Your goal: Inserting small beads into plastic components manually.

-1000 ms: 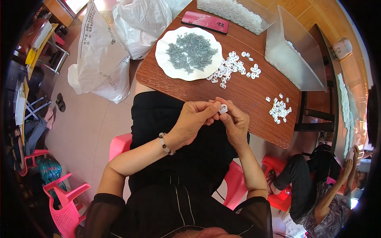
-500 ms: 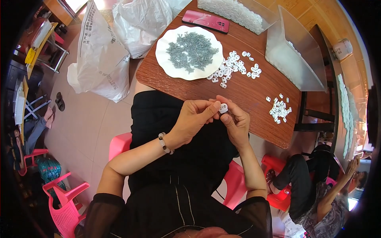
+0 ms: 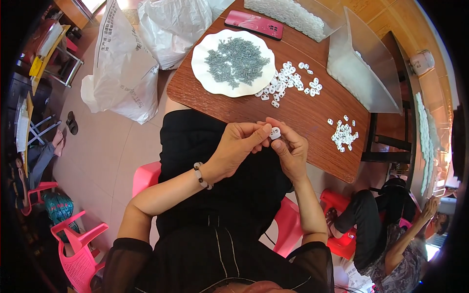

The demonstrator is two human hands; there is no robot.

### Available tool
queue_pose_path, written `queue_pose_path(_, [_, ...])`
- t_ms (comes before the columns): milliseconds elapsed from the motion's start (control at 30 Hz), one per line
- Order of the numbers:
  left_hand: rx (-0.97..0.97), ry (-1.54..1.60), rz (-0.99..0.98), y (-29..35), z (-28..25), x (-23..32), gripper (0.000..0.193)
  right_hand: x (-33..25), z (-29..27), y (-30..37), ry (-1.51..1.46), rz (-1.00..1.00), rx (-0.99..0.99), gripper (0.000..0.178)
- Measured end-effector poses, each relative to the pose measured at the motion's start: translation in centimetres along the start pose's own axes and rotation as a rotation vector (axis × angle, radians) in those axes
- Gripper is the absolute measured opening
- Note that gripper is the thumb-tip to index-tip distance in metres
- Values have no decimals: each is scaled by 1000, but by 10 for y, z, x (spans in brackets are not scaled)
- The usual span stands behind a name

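Just past the table's near edge, my two hands meet over my lap, both closed at the fingertips around a small white plastic piece with two holes (image 3: 275, 133). My left hand (image 3: 233, 149), with a beaded bracelet at its wrist, pinches at the piece's left side. From the right, my right hand (image 3: 293, 154) grips it between thumb and fingers. What lies under the fingertips is hidden. A white scalloped plate (image 3: 199, 73) on the table carries a heap of small grey screws (image 3: 237, 61). Beside it lies a loose pile of similar white pieces (image 3: 288, 80).
A smaller pile of white pieces (image 3: 345, 136) lies at the table's right. A pink phone (image 3: 254, 24) and clear-walled bins with white pieces (image 3: 288, 17) stand at the back. White sacks (image 3: 124, 68) are on the floor at left. Another person (image 3: 391, 244) sits at lower right.
My hands and the white piece hold almost the same place. The view has shifted very slightly. At lower right the other person's arm has moved a little.
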State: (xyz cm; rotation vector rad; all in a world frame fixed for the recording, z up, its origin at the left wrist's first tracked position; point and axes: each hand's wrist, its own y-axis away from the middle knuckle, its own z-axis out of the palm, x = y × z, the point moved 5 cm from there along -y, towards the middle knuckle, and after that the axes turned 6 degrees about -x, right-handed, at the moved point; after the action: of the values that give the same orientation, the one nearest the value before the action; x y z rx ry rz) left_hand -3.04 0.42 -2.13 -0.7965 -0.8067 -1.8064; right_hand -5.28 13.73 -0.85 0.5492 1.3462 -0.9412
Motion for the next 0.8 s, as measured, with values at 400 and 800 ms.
queue_pose_path(400, [20,30,3,-1,2,-1,24,-2,-2,1,38,24,9,37])
queue_pose_path(800, [47,63,-16,-1,-3,6,27,-95,-35,-26,732,-74,269,19])
